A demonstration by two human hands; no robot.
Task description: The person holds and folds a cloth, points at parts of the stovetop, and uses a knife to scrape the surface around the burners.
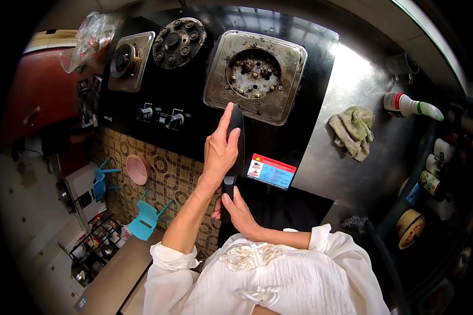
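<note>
1. Black knife-like tool point(238, 142) is held over the near edge of the cooktop point(273, 137), its tip near the square burner tray point(295, 79).
2. Its handle point(228, 184) is gripped by the right hand point(242, 212), whose fingers are wrapped around it.
3. Index finger and thumb of the left hand point(219, 152) are spread beside the blade; whether the blade is pinched cannot be told.
4. A warning label point(271, 170) is stuck at the cooktop's near right corner.
5. On the steel desk point(318, 163), a crumpled cloth point(353, 132) is laid between the cooktop and a white bottle point(407, 106).
</note>
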